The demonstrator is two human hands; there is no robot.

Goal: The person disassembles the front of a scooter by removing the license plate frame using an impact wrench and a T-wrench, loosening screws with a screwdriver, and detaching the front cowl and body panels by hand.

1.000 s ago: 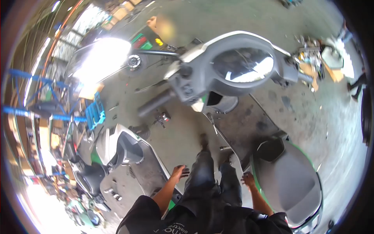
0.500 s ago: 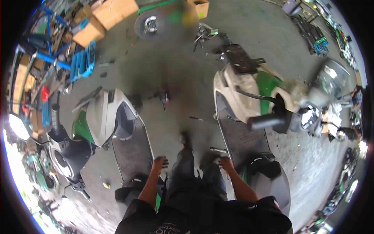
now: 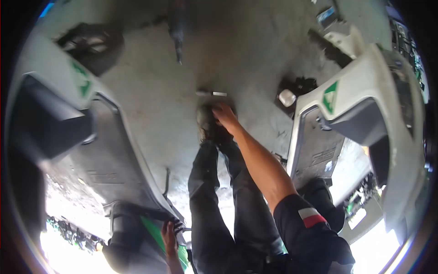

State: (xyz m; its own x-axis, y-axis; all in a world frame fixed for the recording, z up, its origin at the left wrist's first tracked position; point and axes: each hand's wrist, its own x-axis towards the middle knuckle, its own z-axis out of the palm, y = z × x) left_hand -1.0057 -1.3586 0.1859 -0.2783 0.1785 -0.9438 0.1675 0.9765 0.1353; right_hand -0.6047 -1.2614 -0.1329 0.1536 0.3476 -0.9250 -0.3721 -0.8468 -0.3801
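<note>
My right hand [image 3: 223, 115] reaches down to the floor in front of my shoes, fingers stretched out and holding nothing visible. Just beyond its fingertips lies a screwdriver [image 3: 212, 93], blurred, with a dark part at the left and a bright part at the right. One shoe [image 3: 206, 122] is right beside that hand. Lower in the view, my left hand [image 3: 169, 238] is raised with its fingers apart, overlapping the green side panel [image 3: 154, 233] of the left scooter [image 3: 109, 169].
A second pale scooter [image 3: 360, 100] stands at the right, its footboard [image 3: 319, 150] near my right arm. Ahead on the floor lies a dark, blurred tool [image 3: 177, 34]. A dark part with a pale piece [image 3: 287, 97] sits beside the right scooter's front.
I have bent down, so the floor and scooters look closer. My right hand has moved from beside my leg toward the screwdriver. My left hand remains low beside the left scooter.
</note>
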